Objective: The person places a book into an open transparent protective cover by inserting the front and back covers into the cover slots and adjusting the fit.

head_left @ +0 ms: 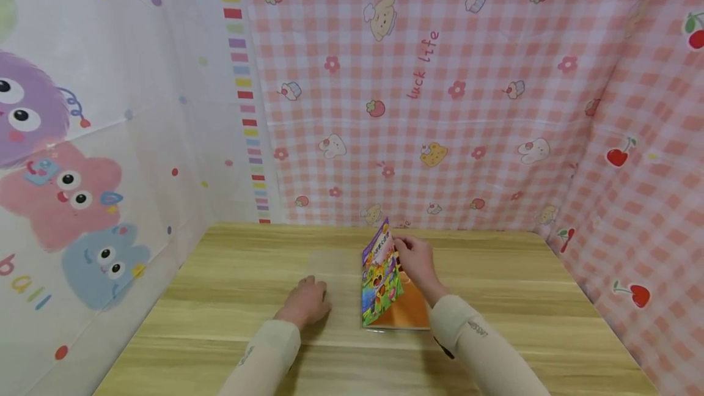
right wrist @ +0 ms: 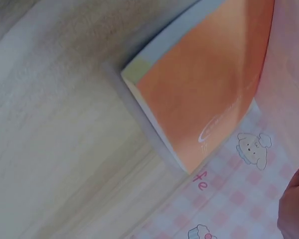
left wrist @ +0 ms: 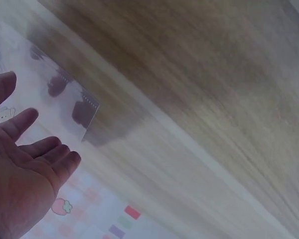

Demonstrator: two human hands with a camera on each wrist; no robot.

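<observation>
A colourful children's book [head_left: 379, 283] lies on the table with its front cover raised at an angle. My right hand [head_left: 420, 261] pinches the cover's free edge. Under the cover an orange page [head_left: 409, 315] shows, and it fills much of the right wrist view, where only part of the right hand [right wrist: 295, 206] appears. Left of the book extends a clear plastic sheet [left wrist: 65, 89], which mirrors the fingers. Over the sheet, my left hand [head_left: 308, 301] has its fingers loosely extended and grips nothing; whether it touches the sheet is unclear.
The wooden table [head_left: 506, 304] reaches back to a pink checked cloth [head_left: 418, 121] hung as a wall. A white cartoon-printed cloth [head_left: 137, 157] hangs on the left, and another checked cloth [head_left: 649, 200] on the right.
</observation>
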